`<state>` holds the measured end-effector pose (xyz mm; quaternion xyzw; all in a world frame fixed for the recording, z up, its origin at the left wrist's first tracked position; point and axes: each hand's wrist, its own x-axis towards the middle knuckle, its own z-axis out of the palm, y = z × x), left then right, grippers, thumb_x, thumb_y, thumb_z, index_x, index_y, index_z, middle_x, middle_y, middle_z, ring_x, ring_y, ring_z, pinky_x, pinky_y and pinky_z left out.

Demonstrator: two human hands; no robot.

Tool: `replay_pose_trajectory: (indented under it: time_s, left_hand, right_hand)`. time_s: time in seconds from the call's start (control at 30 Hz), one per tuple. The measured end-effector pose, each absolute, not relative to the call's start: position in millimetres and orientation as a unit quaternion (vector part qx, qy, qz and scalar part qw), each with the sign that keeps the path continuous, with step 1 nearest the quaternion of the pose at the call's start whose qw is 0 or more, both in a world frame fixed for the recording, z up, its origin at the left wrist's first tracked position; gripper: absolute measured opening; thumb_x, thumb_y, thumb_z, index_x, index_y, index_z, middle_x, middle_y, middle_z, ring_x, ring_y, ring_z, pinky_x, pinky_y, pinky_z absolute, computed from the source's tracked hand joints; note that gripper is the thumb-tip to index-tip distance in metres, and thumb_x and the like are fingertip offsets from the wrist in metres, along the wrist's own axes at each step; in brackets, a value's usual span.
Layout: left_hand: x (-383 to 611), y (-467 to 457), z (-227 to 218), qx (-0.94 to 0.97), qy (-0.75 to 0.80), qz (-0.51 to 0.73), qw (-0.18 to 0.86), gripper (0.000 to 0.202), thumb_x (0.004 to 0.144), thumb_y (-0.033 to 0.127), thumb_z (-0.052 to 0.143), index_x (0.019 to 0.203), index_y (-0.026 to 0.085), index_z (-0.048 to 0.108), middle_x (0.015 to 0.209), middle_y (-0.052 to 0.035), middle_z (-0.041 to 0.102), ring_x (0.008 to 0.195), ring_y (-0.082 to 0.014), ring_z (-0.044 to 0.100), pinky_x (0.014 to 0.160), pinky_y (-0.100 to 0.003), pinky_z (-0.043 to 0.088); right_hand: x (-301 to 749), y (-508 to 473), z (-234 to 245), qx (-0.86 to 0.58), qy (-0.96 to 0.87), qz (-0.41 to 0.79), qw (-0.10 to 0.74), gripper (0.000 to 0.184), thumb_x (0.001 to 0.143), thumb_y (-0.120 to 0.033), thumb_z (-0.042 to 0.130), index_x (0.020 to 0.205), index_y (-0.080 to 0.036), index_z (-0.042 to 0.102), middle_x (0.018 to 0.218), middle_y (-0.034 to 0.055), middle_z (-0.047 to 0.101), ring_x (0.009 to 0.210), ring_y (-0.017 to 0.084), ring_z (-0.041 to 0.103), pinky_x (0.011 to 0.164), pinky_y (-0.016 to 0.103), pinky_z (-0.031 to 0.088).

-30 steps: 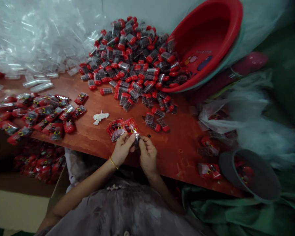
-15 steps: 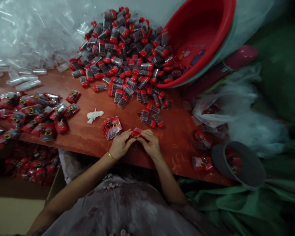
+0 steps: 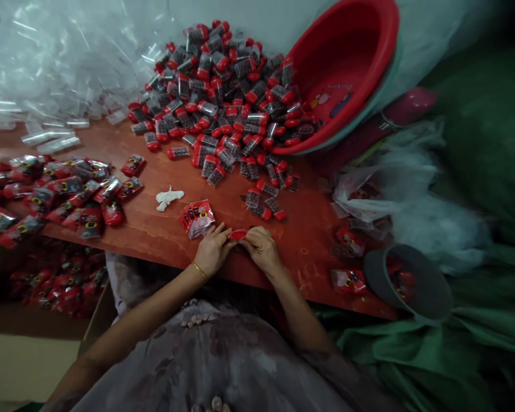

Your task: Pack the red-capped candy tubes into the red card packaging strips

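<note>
Between my two hands is a small red plastic sleeve [image 3: 238, 234], pinched at both ends close to the table's front edge. My left hand [image 3: 212, 250] grips its left end, fingers closed. On the right end, my right hand [image 3: 261, 247] has thumb and fingers pressed together. The sleeve bows open a little along its upper edge; whether anything is inside I cannot tell. Just left of my left hand lies a fanned stack of flat printed red sleeves [image 3: 197, 217]. Beyond my right hand are several small clear bottles with red caps [image 3: 252, 197], filled with dark pieces.
A big heap of red-capped bottles [image 3: 223, 86] spreads before a tilted red basin [image 3: 347, 57]. Filled red packets [image 3: 68, 197] cover the table's left. A crumpled white scrap [image 3: 169, 197], clear plastic sleeves [image 3: 60, 68], a grey tub [image 3: 377, 274] and a plastic bag [image 3: 369, 194] lie around.
The sleeve between my hands has tipped and its edge now bows open. Both hands stay nearly in place; the whole view has shifted slightly.
</note>
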<state>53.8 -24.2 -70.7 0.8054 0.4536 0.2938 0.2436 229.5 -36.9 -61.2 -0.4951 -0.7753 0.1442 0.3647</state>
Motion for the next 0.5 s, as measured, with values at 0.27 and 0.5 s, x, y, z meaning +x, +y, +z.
replay_pose_trajectory:
  time_s: [0.27,0.5]
  left_hand:
    - [56.3,-29.7,-66.1,0.809,0.475,0.255,0.234,0.027,0.084,0.027,0.057,0.109,0.016,0.062,0.119,-0.0121,0.064,0.124,-0.0261,0.048,0.104,-0.045,0.038]
    - [14.1,-27.0,-33.4,0.642,0.519,0.393,0.406,0.025,0.083,0.037,0.055,0.089,0.016,0.066,0.086,-0.0055,0.072,0.08,-0.0187,0.066,0.074,-0.03,0.052]
  right_hand:
    - [231.7,-37.7,-70.5,-0.497,-0.799,0.078,0.329,0.032,0.09,-0.044,0.048,0.082,-0.022,0.07,0.075,0.0044,0.067,0.075,0.019,0.054,0.07,0.033,0.041]
    - [227.5,-41.8,-67.1,-0.508,-0.788,0.088,0.337,0.028,0.085,-0.039,0.058,0.107,-0.023,0.065,0.082,0.0041,0.069,0.081,0.021,0.058,0.079,0.038,0.044]
